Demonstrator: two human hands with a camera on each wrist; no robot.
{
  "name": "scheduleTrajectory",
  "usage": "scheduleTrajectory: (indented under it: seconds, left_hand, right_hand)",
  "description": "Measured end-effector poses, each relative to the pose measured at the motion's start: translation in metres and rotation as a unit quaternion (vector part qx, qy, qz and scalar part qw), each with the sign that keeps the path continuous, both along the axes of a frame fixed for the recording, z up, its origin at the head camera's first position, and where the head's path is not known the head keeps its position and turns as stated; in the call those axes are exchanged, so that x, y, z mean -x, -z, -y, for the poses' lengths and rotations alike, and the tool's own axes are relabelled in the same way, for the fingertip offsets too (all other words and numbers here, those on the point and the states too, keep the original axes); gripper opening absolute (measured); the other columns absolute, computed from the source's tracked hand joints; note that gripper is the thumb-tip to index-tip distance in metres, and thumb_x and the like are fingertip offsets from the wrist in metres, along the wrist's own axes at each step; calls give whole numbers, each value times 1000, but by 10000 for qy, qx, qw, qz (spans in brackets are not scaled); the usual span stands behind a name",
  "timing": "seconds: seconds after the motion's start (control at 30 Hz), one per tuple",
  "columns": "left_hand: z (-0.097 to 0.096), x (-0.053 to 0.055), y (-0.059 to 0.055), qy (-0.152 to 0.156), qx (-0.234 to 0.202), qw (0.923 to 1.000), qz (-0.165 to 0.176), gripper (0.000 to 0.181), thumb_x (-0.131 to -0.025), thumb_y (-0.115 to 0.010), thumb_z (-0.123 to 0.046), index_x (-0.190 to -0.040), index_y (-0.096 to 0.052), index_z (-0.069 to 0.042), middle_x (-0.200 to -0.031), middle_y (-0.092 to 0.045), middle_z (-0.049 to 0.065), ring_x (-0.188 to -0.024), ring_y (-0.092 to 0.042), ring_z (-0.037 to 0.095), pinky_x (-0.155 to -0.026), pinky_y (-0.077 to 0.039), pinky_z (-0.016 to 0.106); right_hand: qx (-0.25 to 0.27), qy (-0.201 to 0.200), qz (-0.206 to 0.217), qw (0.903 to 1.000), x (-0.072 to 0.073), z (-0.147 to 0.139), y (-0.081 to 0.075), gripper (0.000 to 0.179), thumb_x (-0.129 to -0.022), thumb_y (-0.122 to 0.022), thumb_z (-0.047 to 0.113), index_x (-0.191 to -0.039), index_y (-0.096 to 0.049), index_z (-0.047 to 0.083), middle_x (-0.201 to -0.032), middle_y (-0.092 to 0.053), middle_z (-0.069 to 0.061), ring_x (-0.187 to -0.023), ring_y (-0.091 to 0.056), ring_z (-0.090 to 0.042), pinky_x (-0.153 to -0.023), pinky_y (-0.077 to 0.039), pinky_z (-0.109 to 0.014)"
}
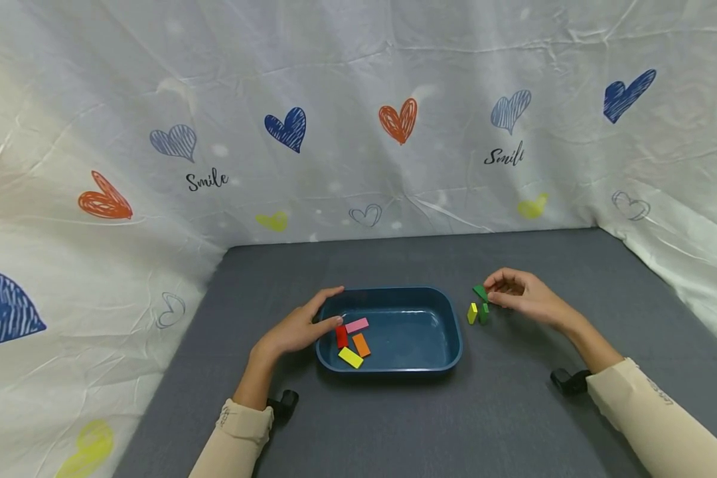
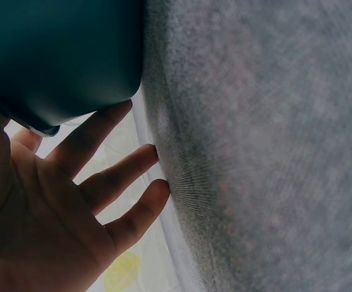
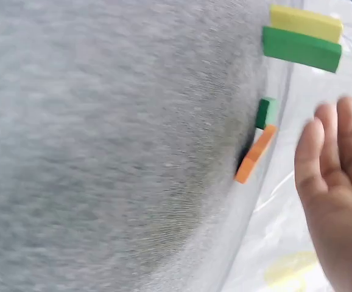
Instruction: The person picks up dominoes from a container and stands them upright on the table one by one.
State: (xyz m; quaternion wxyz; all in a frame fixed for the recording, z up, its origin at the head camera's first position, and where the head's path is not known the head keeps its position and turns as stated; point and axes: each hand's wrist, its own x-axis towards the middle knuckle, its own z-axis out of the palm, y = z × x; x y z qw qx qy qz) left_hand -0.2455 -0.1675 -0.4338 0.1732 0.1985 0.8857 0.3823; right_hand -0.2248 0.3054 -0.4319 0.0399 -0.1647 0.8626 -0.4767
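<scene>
A blue tray [image 1: 388, 367] stands on the table, and my left hand [image 1: 299, 326] holds its left end. The thumb lies over the rim; the other fingers spread along the outside, as the left wrist view shows. Inside the tray, at the left, lie a pink block [image 1: 356, 325], a red block [image 1: 342, 336], an orange block [image 1: 361, 344] and a yellow block [image 1: 350, 358]. My right hand [image 1: 526, 294] hovers with relaxed, bare fingers beside a green block [image 1: 480, 292]. Another orange block [image 3: 255, 154] lies by that green one, hidden behind the hand in the head view.
Between the tray and my right hand, a yellow block [image 1: 472, 313] and a green block [image 1: 484, 313] stand upright side by side. The grey table [image 1: 358, 425] meets a white cloth [image 1: 334, 172] printed with hearts at its back and sides.
</scene>
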Motion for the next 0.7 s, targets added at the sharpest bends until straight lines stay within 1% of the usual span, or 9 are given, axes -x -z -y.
scheduleTrajectory:
  seconds: [0.1, 0.2, 0.3, 0.33, 0.43, 0.57, 0.7]
  left_hand:
    - [1, 0, -1, 17, -13, 10000, -33, 66, -101, -61, -46, -158, -29, -40, -163, -37, 9, -139, -48, 36, -115, -37, 64]
    - [1, -1, -2, 1, 45, 10000, -55, 66, -100, -61, -48, -158, -29, -42, -165, -35, 6, -143, -45, 36, -116, -35, 65]
    - [2, -1, -1, -2, 96, 9999, -72, 66, -100, -61, -50, -157, -29, -45, -166, -32, 4, -147, -40, 37, -117, -32, 66]
    - [2, -1, -1, -10, 106, 9999, -56, 65, -100, -61, -50, -156, -29, -46, -167, -31, 3, -148, -39, 37, -118, -31, 66]
    - [3, -2, -1, 7, 86, 9999, -63, 66, -100, -61, -50, -157, -29, -45, -167, -30, 3, -149, -37, 37, -117, -31, 67]
    - [2, -2, 0, -13, 68, 10000, -49, 66, -99, -61, -50, -157, -29, -45, -167, -31, 4, -149, -38, 38, -117, -31, 67]
    - [1, -1, -1, -11, 89, 10000, -37, 66, -99, -61, -50, -157, -29, -45, -167, -31, 5, -148, -39, 39, -117, -31, 68]
  right_hand:
    - [-146, 397, -170, 9990, 4, -2, -3, 29, -102, -64, 21, -120, -62, -1, -108, -66, -15, -89, -64, -22, -72, -54, -29]
    - [-450, 578, -261, 9970, 11, -3, -3, 31, -100, -67, 22, -121, -62, 0, -110, -66, -14, -92, -63, -18, -75, -52, -25]
    - [-784, 532, -243, 9952, 19, -2, -1, 35, -98, -70, 20, -124, -61, -1, -115, -66, -16, -95, -61, -17, -79, -52, -24]
    - [-904, 501, -252, 9943, 22, -2, 1, 36, -97, -71, 20, -125, -61, -1, -116, -66, -17, -96, -61, -18, -80, -52, -24]
    - [-1152, 437, -266, 9920, 30, 1, 8, 39, -95, -73, 17, -126, -60, -3, -118, -66, -20, -99, -62, -21, -83, -52, -28]
    - [-1279, 507, -268, 9901, 37, 5, 15, 42, -91, -77, 15, -126, -61, -4, -114, -67, -19, -98, -63, -23, -83, -52, -31]
    - [-1420, 569, -168, 9881, 40, 7, 20, 44, -89, -80, 15, -123, -61, -4, -106, -66, -15, -92, -60, -20, -78, -51, -28]
